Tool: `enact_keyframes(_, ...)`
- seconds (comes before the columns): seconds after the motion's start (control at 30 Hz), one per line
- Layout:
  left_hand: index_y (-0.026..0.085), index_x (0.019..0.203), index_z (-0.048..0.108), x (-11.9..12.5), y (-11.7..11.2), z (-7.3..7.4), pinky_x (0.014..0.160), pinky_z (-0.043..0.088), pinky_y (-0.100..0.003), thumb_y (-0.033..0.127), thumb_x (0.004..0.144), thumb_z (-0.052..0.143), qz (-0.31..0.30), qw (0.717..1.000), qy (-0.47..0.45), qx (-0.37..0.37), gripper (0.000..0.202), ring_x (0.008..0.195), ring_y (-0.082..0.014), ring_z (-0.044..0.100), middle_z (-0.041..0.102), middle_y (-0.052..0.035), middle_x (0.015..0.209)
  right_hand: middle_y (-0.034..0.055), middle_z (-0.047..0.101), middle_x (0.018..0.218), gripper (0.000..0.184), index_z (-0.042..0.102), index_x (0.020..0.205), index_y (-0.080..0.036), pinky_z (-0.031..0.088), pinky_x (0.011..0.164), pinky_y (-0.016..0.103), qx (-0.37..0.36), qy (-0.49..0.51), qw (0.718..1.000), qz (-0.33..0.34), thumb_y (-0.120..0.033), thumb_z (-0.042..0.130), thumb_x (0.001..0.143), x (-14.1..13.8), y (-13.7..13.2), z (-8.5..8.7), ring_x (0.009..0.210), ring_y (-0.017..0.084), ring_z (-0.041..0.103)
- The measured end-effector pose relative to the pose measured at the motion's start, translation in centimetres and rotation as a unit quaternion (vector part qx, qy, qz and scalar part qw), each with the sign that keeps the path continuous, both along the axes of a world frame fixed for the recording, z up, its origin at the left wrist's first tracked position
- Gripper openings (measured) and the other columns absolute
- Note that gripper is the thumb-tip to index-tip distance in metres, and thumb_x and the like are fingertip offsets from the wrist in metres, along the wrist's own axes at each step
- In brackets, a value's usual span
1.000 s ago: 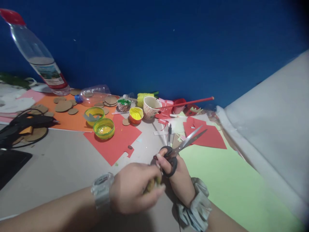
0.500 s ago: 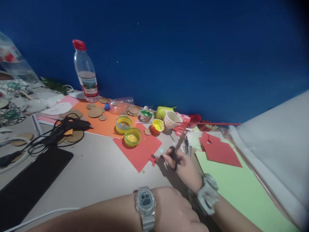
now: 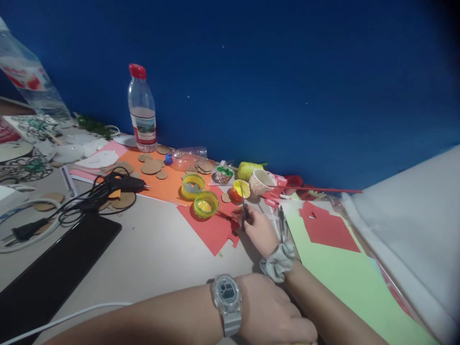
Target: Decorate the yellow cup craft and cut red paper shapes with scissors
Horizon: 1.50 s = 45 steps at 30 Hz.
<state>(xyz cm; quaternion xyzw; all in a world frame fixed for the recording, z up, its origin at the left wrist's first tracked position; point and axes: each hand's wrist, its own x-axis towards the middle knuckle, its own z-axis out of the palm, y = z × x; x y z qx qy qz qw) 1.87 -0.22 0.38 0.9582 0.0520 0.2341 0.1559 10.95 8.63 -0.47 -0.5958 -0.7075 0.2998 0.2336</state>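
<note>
My right hand (image 3: 258,229) is closed around the scissors (image 3: 243,211), blades pointing far, over the edge of the red paper (image 3: 208,227) on the worktop (image 3: 151,254). My left hand (image 3: 276,314) rests near, loosely curled; whether it holds anything I cannot tell.

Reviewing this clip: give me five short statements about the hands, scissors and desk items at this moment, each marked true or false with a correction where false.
1. The right hand holds the scissors. True.
2. The left hand wears a scrunchie on its wrist. False: that wrist carries a watch; the scrunchie is on the right wrist.
3. The water bottle stands upright with a red cap. True.
4. The glue gun lies on the green paper. False: it lies by the orange sheet, far from the green paper.
5. The right hand is at the edge of the red paper. True.
</note>
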Motion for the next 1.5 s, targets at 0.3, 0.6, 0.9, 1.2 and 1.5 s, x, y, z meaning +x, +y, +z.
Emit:
enact_keyframes(0.3, 0.022, 0.084, 0.065, 0.1, -0.4, -0.9, 0.045, 0.039, -0.029, 0.035, 0.085, 0.058, 0.024, 0.999, -0.036, 0.001, 0.014, 0.060, -0.0147, 0.066, 0.072, 0.0034, 0.064, 0.0007, 0.063, 0.069, 0.024, 0.064, 0.088, -0.019, 0.042, 0.055, 0.026, -0.048, -0.029, 0.996, 0.068, -0.041, 0.068, 0.079, 1.3, -2.3, 1.0, 0.060, 0.017, 0.056)
enact_keyframes(0.6, 0.022, 0.086, 0.063, -0.1, -0.5, -0.9, 0.047, 0.039, -0.028, 0.034, 0.086, 0.057, 0.029, 0.999, -0.035, 0.013, 0.013, 0.062, -0.0145, 0.066, 0.072, 0.0030, 0.065, -0.0004, 0.059, 0.067, 0.021, 0.062, 0.083, -0.018, 0.039, 0.056, 0.026, -0.072, -0.028, 0.993, 0.092, -0.038, 0.069, 0.080, 1.1, -2.6, 1.4, 0.058, 0.015, 0.050)
enact_keyframes(0.9, 0.022, 0.080, 0.059, -0.3, -0.5, -1.3, 0.051, 0.040, -0.029, 0.035, 0.089, 0.048, 0.058, 0.996, -0.061, -0.007, 0.019, 0.061, -0.0145, 0.063, 0.068, 0.0026, 0.062, -0.0006, 0.057, 0.072, 0.029, 0.053, 0.081, -0.019, 0.042, 0.058, 0.026, -0.072, 0.077, 0.994, 0.042, -0.046, 0.065, 0.082, 2.2, -3.1, 0.7, 0.063, 0.015, 0.053)
enact_keyframes(1.2, 0.020, 0.094, 0.049, -1.8, 1.2, 0.5, 0.078, 0.046, -0.037, 0.026, 0.092, 0.046, 0.455, 0.806, -0.219, -0.308, 0.008, 0.089, -0.0224, 0.056, 0.058, -0.0076, 0.092, -0.0031, 0.049, 0.063, 0.037, 0.049, 0.077, -0.020, 0.040, 0.053, 0.026, -0.047, 0.201, 0.978, -0.015, -0.054, 0.064, 0.081, 5.2, -4.4, 1.3, 0.055, 0.014, 0.048)
enact_keyframes(1.5, 0.021, 0.078, 0.051, -1.4, 1.8, 0.2, 0.071, 0.043, -0.033, 0.027, 0.097, 0.037, 0.396, 0.825, -0.144, -0.376, 0.024, 0.077, -0.0193, 0.052, 0.054, -0.0011, 0.077, -0.0032, 0.049, 0.064, 0.037, 0.051, 0.075, -0.019, 0.040, 0.054, 0.025, -0.027, 0.267, 0.963, -0.004, -0.051, 0.069, 0.079, 5.8, -4.9, 0.6, 0.056, 0.012, 0.047)
